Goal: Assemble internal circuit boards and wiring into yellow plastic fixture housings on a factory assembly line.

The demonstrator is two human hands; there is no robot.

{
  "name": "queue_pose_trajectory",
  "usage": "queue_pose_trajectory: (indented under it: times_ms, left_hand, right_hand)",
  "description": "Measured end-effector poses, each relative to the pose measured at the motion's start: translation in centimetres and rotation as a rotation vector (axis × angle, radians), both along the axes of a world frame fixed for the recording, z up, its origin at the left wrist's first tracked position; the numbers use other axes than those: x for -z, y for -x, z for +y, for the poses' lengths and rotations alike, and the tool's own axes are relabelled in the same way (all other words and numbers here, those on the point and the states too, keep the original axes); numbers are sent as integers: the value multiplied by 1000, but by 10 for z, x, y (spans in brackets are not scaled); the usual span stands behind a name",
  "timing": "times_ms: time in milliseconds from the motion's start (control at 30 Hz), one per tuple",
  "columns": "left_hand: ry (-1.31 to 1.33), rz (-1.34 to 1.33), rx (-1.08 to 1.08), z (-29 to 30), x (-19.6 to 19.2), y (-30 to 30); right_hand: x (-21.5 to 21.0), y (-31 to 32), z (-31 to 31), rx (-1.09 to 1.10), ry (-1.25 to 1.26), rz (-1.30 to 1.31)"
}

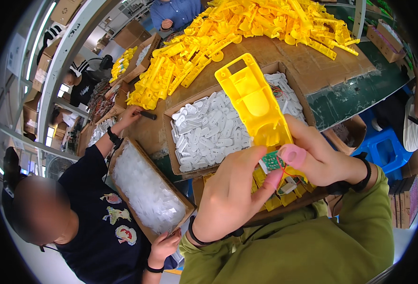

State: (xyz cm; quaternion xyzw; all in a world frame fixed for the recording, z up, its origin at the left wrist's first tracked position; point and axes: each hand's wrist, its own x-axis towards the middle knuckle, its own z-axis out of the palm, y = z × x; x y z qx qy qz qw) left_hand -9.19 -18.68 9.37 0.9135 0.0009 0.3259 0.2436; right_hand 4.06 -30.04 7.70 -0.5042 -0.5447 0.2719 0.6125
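Note:
A long yellow plastic housing half (254,97), hollow side up, tilts away from me above a carton of white parts. My right hand (317,154) grips its near end, the thumb in a pink finger cot. A small green circuit board (272,162) with thin red wires sits at that end between both thumbs. My left hand (235,187) is closed at the board's left side, thumb below it; its other fingertips are partly hidden. Whether the board is seated in the housing, I cannot tell.
The carton (171,142) holds many white oval parts. Beyond it rises a heap of yellow housings (265,21). At left, a co-worker (100,199) reaches over a box of clear plastic pieces (145,187). More yellow parts (272,203) lie below my hands. A blue stool (384,146) stands right.

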Motion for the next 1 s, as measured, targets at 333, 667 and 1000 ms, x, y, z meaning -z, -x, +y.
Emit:
queue_pose_trajectory:
  times_ms: [333, 667, 1000]
  left_hand:
    - [-99, -46, 33, 7, -2, -7]
    - [-87, -9, 79, 10, 0, -16]
    - [-208, -24, 86, 3, 4, -12]
  right_hand:
    - [1, -1, 0, -41, 35, -51]
    - [4, -6, -4, -10, 49, -50]
    - [4, -8, -8, 62, 3, -149]
